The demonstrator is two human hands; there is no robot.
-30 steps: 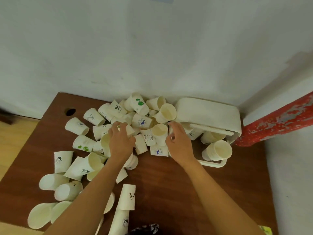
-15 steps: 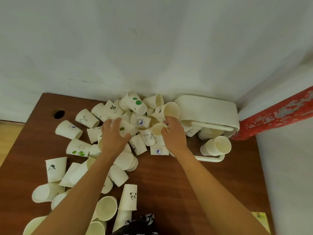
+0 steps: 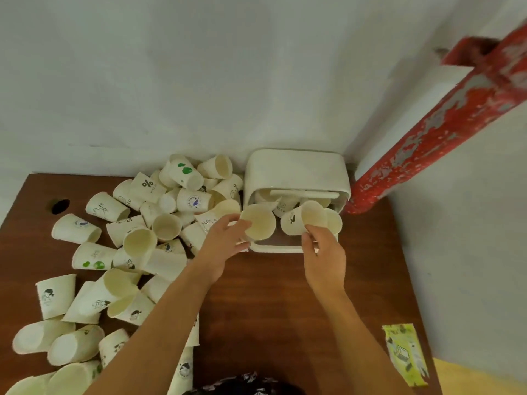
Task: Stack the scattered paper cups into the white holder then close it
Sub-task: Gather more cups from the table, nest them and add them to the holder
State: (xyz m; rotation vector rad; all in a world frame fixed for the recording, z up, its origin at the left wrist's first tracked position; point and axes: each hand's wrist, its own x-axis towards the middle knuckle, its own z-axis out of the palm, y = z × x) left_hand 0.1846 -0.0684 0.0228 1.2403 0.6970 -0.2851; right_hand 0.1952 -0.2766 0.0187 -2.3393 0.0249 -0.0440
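Two hands are busy at the mouth of the white holder [image 3: 296,172], which lies on its side at the back right of the counter [image 3: 271,295], hard against the wall, its opening facing the person. The left hand [image 3: 221,246] has its fingers [image 3: 228,222] curled round a cup [image 3: 258,225] held mouth-up at the holder's left front. The right hand [image 3: 323,252] pinches the rim of another cup [image 3: 306,218], which leans against a cup just behind it on the right side of the opening. More cups sit deeper inside the holder, under a white bar across its mouth; how they are arranged there I cannot tell.

Most of the work looks to be ahead: the scattered cups [image 3: 137,238] are heaped over the left half of the counter, many on their sides.

To do this step well, I would say each cup should be turned the same way as the ones already in, lined up with the stack's axis, then slid home so it nests instead of jamming crookedly. Paper crushes easily, so a light hold near the rim seems wiser than a squeeze at the middle. Keeping the rows straight ought to leave room for closing it later.

A green packet [image 3: 405,354] lies near the right front edge.
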